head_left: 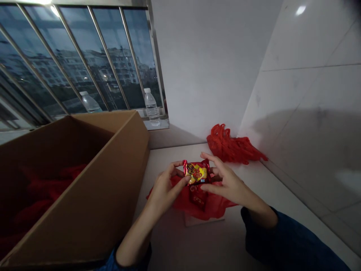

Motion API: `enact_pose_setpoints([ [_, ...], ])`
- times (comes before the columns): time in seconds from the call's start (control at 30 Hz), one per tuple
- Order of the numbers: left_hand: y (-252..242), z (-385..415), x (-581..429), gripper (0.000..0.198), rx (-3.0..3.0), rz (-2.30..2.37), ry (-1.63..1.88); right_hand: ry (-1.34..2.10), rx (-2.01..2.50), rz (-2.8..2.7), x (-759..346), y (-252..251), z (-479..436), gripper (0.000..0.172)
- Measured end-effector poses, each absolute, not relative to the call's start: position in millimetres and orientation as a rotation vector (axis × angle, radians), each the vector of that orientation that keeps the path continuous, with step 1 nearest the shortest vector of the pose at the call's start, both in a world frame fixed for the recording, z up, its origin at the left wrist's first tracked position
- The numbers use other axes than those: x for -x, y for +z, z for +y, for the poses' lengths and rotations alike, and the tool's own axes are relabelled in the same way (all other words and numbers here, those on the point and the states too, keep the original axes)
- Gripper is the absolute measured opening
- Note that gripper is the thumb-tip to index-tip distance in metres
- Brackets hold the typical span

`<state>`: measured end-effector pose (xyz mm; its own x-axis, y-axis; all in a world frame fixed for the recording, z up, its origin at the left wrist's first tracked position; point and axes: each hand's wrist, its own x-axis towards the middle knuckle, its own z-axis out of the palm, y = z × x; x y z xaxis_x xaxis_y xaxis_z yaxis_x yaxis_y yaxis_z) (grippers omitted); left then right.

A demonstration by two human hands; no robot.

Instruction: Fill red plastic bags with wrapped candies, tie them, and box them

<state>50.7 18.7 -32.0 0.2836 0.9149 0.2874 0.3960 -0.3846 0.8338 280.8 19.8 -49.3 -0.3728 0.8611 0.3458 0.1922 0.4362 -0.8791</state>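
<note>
A shiny red and yellow snack packet is held above the table by my left hand, thumb across its front and fingers behind. My right hand is at the packet's right end, with index finger and thumb stretched apart. Some of its other fingers reach the packet's edge, partly hidden. Just below my right thumb is a dark red packet; whether the thumb touches it I cannot tell. Under both hands a sheer red mesh bag is spread over a pale flat piece on the table.
At left stands a tall open cardboard box with red material inside. A heap of red mesh bags lies at the table's back right, by the tiled wall. Two clear bottles, one near, one further left, stand by the barred window.
</note>
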Motion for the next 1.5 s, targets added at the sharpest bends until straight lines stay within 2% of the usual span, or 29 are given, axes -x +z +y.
enact_pose_setpoints([
  [0.13, -31, 17, -52, 0.044, -1.877, 1.171, 1.032, 1.112, 0.897, -1.665, -278, -52, 24, 0.053],
  [0.23, -29, 17, -52, 0.041, -1.856, 1.186, 1.023, 1.143, 0.861, -1.631, -278, -55, 27, 0.043],
  [0.63, -27, 25, -51, 0.024, -1.811, 1.227, 1.116, 1.067, 0.921, -1.667, -279, -51, 27, 0.040],
  [1.13, -26, 22, -52, 0.023, -1.607, 1.042, 1.108, 1.020, 0.935, -1.667, -281, -55, 31, 0.039],
  [1.5, -28, 28, -49, 0.020, -1.705, 1.116, 1.192, 1.043, 0.926, -1.659, -282, -50, 28, 0.036],
])
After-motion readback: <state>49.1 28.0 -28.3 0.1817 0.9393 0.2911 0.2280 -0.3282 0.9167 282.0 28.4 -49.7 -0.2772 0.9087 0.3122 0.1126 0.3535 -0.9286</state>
